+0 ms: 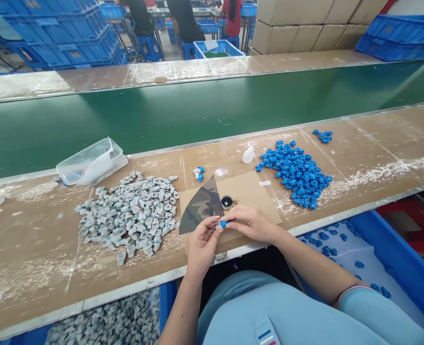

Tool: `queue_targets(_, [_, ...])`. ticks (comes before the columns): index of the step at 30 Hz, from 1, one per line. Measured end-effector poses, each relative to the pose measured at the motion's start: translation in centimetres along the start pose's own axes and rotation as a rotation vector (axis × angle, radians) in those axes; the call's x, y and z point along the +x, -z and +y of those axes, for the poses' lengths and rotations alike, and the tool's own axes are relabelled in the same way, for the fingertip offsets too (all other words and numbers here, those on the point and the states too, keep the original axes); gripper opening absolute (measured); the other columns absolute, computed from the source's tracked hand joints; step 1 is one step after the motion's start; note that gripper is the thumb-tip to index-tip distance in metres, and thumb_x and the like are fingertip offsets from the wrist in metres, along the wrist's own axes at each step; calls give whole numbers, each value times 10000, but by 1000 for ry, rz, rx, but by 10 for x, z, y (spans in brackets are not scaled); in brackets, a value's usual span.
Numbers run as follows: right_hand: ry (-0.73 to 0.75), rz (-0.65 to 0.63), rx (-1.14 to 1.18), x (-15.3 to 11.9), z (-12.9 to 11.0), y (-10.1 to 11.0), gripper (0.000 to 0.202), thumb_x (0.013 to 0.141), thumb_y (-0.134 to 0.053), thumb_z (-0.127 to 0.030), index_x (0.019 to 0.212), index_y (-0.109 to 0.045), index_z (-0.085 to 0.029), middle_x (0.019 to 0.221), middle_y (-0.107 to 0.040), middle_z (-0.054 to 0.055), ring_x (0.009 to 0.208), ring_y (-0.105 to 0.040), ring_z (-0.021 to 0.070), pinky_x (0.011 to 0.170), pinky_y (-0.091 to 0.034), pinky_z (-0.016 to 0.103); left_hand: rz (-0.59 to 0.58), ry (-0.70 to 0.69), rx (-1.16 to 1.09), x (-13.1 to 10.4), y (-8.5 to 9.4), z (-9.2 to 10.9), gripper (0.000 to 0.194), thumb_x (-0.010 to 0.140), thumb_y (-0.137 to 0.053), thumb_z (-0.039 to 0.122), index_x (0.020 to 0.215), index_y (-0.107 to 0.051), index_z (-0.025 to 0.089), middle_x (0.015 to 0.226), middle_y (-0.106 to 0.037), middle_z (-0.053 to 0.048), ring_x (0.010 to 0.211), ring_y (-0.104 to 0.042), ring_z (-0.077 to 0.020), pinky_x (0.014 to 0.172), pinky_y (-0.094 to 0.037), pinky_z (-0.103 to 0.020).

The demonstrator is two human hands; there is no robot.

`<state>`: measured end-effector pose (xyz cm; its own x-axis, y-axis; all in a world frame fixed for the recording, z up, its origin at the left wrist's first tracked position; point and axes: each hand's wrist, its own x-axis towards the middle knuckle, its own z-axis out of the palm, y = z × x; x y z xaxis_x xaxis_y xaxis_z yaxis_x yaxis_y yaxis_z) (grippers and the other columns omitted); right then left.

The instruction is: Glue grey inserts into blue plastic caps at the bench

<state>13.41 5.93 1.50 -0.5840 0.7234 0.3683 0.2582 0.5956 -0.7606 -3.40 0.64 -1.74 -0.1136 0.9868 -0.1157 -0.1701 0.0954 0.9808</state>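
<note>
My left hand (204, 242) and my right hand (254, 224) meet over the near edge of the workbench. Between their fingertips is a small blue plastic piece (224, 224); a pale grey bit shows against its left side, in my left fingers. Both hands are closed in a pinch. Just beyond them stands a small round pot with a dark inside (227, 202), beside a dark, fan-shaped sheet (202, 207) on a cardboard piece (246, 185). A pile of grey plastic pieces (133, 211) lies to the left, and a pile of blue pieces (296, 172) to the right.
Past the piles runs a green conveyor belt (183, 112). A clear plastic tub (92, 162) lies tilted at left; a small white bottle (248, 154) stands near the blue pile. Below the bench are a bin of grey pieces (114, 318) and a blue crate (399, 254). People sit farther back.
</note>
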Motion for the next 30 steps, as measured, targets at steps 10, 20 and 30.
queue_targets(10, [-46, 26, 92, -6, 7, -4, 223, 885, -590, -329, 976, -740, -191, 770, -675, 50, 709, -656, 129, 651, -548, 234, -20, 7, -28, -1, 1, 3, 277, 667, -751, 286, 899, -633, 190, 821, -691, -39, 812, -668, -154, 777, -541, -281])
queue_targets(20, [9, 145, 72, -13, 12, -6, 221, 884, -597, -332, 1031, -724, -227, 904, -675, 63, 837, -636, 141, 748, -540, 271, -3, 47, -4, 4, -1, 14, 321, 648, -767, 317, 904, -625, 185, 782, -700, -31, 772, -677, -153, 755, -546, -278])
queue_targets(30, [-463, 382, -579, 21, 99, 86, 281, 770, -540, -71, 963, -709, -185, 985, -651, 92, 890, -628, 217, 851, -525, 367, 191, -57, 287, 105, 20, 39, 207, 660, -685, 203, 840, -592, 157, 747, -651, -25, 720, -654, -152, 778, -544, -337])
